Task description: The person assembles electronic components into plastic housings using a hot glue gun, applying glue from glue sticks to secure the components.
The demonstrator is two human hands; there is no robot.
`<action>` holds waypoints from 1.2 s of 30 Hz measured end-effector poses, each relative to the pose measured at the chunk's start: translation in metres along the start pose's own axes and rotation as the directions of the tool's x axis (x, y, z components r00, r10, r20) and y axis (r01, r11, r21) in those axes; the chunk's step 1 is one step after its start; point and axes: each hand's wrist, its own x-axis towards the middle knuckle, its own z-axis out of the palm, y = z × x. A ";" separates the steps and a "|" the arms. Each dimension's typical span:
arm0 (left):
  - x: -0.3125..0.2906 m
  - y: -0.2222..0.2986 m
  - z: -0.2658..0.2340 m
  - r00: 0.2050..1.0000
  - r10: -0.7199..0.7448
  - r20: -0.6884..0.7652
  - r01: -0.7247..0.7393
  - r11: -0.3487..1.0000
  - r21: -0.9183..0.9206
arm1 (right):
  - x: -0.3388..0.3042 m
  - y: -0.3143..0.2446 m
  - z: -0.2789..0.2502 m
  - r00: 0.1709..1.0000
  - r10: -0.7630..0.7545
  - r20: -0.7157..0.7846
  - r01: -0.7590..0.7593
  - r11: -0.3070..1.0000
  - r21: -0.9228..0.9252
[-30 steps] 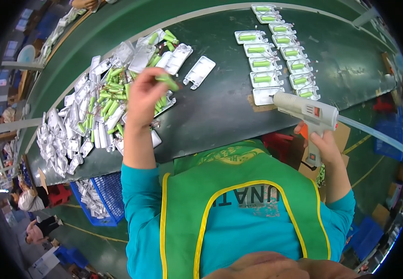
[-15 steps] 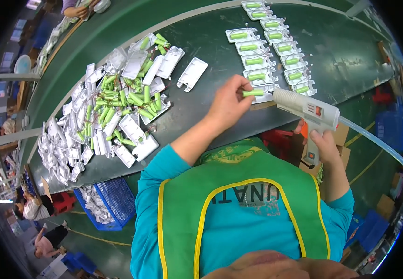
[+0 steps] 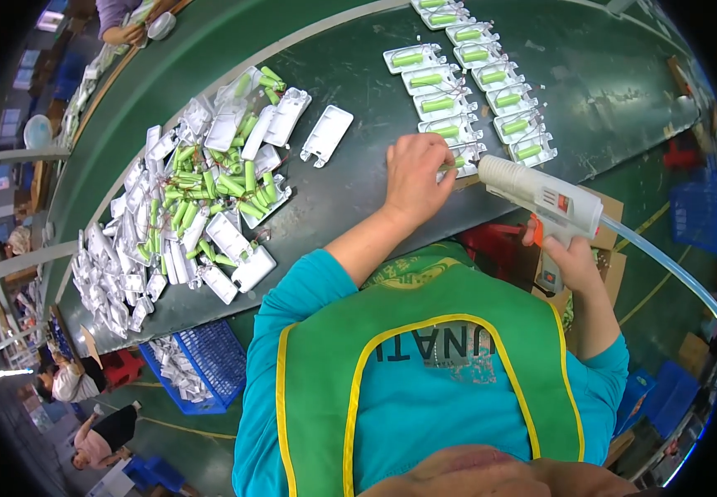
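Observation:
My left hand [image 3: 418, 174] is closed over the nearest white plastic casing [image 3: 472, 154] at the table's front edge. Its fingers are around a green battery [image 3: 459, 161], only partly visible under them. My right hand [image 3: 572, 263] grips a white hot glue gun [image 3: 532, 192] by the handle, a finger at the orange trigger. The nozzle points left, close to that casing's right end. A long translucent glue stick [image 3: 665, 262] sticks out of the gun's back. Beyond my left hand, two rows of white casings [image 3: 411, 58] hold green batteries with thin wires.
A large heap of white casings [image 3: 118, 265] and loose green batteries [image 3: 230, 184] covers the table's left side. One casing [image 3: 328, 135] lies apart. A blue crate [image 3: 209, 364] with white parts stands below the table. Another person's hand [image 3: 124, 34] is at far left.
My left hand has shifted over the battery and casing, now covering more of them. The glue gun remains at the casing's right end. The whole view has shifted slightly.

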 end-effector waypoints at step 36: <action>0.000 0.003 -0.012 0.997 0.068 0.043 -0.073 0.991 0.112 | -0.004 -0.004 -0.007 0.997 -0.001 -0.082 0.015 0.985 0.173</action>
